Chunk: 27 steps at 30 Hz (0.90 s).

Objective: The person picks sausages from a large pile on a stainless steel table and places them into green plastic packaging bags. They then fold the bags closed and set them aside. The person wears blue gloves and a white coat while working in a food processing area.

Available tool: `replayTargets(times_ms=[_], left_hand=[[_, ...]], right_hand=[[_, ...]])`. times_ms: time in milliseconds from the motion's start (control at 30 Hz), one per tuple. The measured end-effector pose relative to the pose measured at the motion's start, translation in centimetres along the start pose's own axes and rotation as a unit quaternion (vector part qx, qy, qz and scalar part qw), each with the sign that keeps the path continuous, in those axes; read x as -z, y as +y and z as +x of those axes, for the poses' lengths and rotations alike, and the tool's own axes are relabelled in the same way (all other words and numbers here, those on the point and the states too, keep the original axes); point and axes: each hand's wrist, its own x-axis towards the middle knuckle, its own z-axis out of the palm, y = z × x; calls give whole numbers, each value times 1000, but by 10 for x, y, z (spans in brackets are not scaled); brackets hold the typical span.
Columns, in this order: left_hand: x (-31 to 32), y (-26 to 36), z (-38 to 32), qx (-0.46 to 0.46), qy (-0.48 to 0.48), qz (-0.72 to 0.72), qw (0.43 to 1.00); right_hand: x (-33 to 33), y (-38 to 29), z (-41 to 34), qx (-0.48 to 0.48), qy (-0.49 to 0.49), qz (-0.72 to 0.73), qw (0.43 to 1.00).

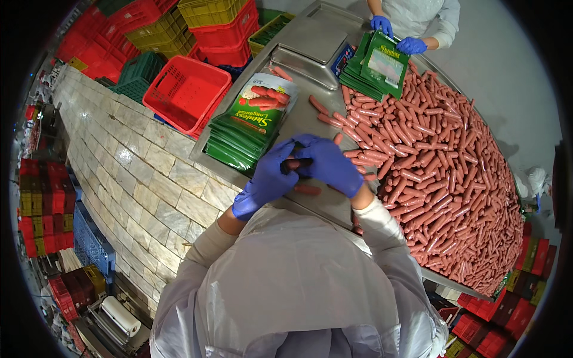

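Note:
My left hand (272,173) and my right hand (332,164), both in blue gloves, meet above the near edge of the steel table. Between them they hold a dark, reddish-brown sausage-like thing (293,164); the fingers and shadow hide most of it. A loose sausage (307,190) lies on the tabletop just below my hands. To the left of my left hand is a stack of green printed pouches (244,125), with sausages pictured on the top one. A large heap of skinless sausages (438,179) spreads over the table to the right of my right hand.
Across the table, a co-worker's blue-gloved hands (396,38) touch another pile of green pouches (376,65). A steel weighing scale (311,47) stands at the far left end. Beside the table is a red plastic crate (186,91), with stacked crates (221,33) behind it.

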Motion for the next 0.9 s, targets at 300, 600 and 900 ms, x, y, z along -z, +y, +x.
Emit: replayTargets(times_ms=[300,600,900], left_hand=[[47,-22,-3,-119,-124,204,964],[86,41,14,-283,-46,304,909],[90,46,28,-299,-23,338,892]], right_hand=[[7,30,-53,25,52,-75,995],[64,-22,-51,170,170,-225,944],[75,-11,-42,166,222,-235,931]])
